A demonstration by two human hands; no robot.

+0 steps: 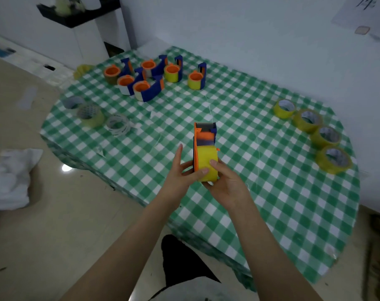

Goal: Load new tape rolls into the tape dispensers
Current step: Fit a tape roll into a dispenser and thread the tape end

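- Table (250, 213): rounded ends, green-and-white check cloth, set against a white wall (250, 40).
- Floor (65, 235): beige and glossy, with a crumpled white bag (10, 179) on it left of the table.
- White cabinet (87, 40) in the far-left corner. It has a dark shelf on top, and the items on the shelf are too blurred to identify.
- Tape dispenser (204, 135): blue and orange, held above the near-middle of the table with its cutter end pointing away. A yellow tape roll (207, 161) sits in it at the near end.
- Left hand (180, 177): grips the dispenser's left side, thumb across the roll, index finger sticking straight up.
- Right hand (226, 183): cups the roll end from below and right, with the thumb on the roll face. Its fingers are hidden underneath.
- Can't tell whether the tape end is threaded through the cutter.
- Loaded dispensers (150, 79): clustered at the far left of the table, overlapping, so an exact count is unclear.
- Four yellow rolls (310, 120): in a row along the right edge.
- Left-edge rolls (90, 115): three pale ones in a group, with faint outlines.
- Yellowish lump (82, 70) at the far-left rim, not identifiable.
- Paper sheet (363, 14) on the wall, cut off at top right.
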